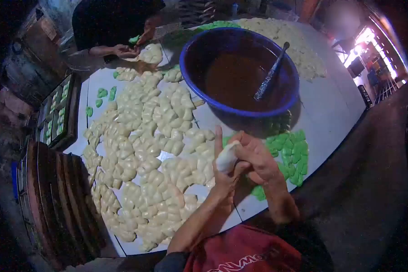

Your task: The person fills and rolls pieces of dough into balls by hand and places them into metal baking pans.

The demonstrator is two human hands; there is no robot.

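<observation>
A small piece of pale dough [227,157] sits between my two hands, above the near side of the table. My left hand [228,176] cups it from the left and below, one finger pointing up. From the right, my right hand [259,158] closes its fingers on the dough's edge. Whether the dough has anything inside is hidden. Many soft cream-coloured dough pieces [143,136] lie packed to the left of my hands. Green dough pieces [291,152] are just right of my right hand, partly behind my forearm.
A large blue basin [199,97] of brown paste stands beyond my hands, with a metal utensil [269,77] leaning in it. Another person's hands [127,51] work dough across the white table [324,102]. Stacked trays [59,195] and a filled tray [70,111] stand left.
</observation>
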